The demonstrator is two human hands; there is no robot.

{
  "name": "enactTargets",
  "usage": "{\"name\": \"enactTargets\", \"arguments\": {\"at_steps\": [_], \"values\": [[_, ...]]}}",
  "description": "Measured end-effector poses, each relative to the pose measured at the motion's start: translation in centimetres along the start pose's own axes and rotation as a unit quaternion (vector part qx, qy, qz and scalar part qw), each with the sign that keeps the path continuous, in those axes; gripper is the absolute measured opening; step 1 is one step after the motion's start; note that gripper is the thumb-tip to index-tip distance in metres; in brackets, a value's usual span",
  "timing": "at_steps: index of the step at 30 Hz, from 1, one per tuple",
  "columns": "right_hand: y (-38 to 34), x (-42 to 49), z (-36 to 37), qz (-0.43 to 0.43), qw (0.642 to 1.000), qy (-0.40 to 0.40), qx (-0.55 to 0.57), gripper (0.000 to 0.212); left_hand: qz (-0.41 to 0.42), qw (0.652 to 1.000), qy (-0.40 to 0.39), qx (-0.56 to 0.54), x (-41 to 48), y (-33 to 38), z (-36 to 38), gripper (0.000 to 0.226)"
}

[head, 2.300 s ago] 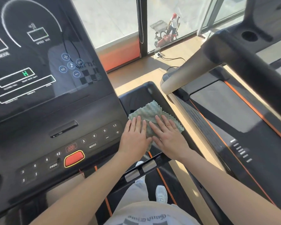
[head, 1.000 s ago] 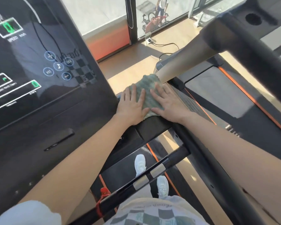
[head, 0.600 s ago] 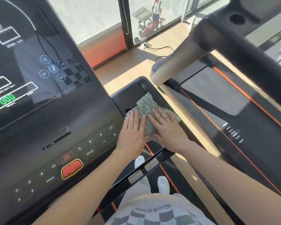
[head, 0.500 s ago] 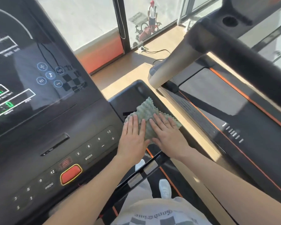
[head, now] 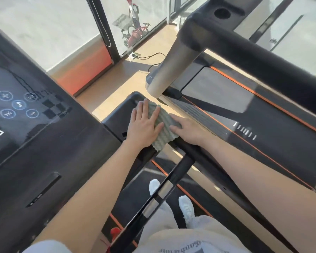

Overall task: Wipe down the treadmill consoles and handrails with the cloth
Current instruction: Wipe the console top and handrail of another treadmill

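Sunlit window glass backs the treadmill's side tray (head: 117, 123), where the green cloth (head: 162, 128) lies lengthwise, pointing away from the person. The left hand (head: 144, 126), fingers straight, presses its far left part. The right hand (head: 188, 132) lies flat on its near right edge, nearer the handrail (head: 181, 168), likely the next surface to wipe.

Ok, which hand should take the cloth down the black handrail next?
Right, probably: the right hand lies on the edge of the cloth next to the handrail, while the left hand sits further in over the console tray.
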State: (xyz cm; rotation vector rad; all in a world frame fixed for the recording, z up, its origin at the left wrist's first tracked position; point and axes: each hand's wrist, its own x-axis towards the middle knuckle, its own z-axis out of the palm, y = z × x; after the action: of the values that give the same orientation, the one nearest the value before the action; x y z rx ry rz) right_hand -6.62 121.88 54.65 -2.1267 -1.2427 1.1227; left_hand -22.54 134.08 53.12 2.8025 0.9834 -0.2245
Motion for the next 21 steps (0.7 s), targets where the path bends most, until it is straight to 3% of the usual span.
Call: {"name": "enactTargets", "arguments": {"at_steps": [7,15,21], "values": [[2.0,-2.6,0.9,0.039,0.998,0.055,0.008,0.059,0.108,0.994,0.016,-0.006,1.0,1.0,0.3,0.060],[5.3,-10.9,1.5,0.071,0.988,0.106,-0.084,0.069,0.260,0.965,0.015,0.033,-1.1,4.8,1.7,0.066],[7.7,-15.2,2.4,0.044,0.977,0.184,-0.099,0.072,0.303,0.953,-0.002,0.018,-2.2,8.6,1.9,0.070]]}}
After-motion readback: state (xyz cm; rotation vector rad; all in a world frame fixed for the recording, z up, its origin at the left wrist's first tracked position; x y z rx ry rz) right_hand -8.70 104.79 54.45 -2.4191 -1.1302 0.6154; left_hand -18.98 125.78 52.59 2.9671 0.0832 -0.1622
